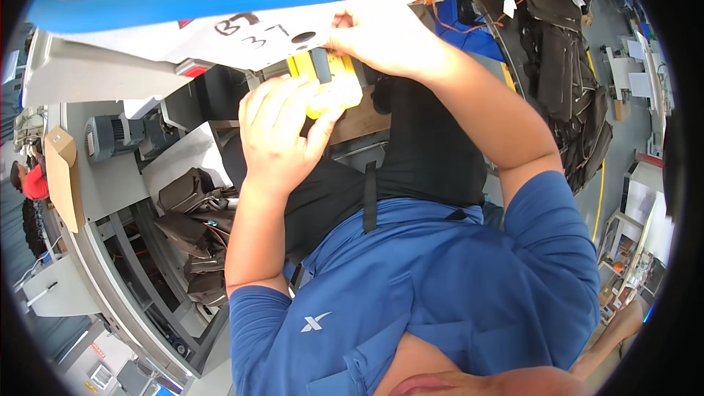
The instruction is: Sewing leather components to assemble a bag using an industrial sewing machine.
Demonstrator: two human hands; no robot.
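Left hand [275, 136]: fingers curled partway, gripping yellow block [342, 89], thumb on its lower side. Right hand [378, 38]: fingers bent toward thumb at edge of white panel [172, 50], can't tell if anything's pinched. Block sits just below panel edge, black trousers [436, 139] beyond. Blue tube [205, 4] crosses panel

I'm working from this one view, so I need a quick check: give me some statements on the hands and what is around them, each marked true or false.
1. The left hand touches the yellow object. True.
2. Both hands wear gloves. False: the left hand and the right hand are bare.
3. The right hand appears beside the dark oval on the white panel. True.
4. The yellow object is at the picture's lower edge. False: it appears just below the white panel.
5. The blue bar crosses the picture's upper left. True.
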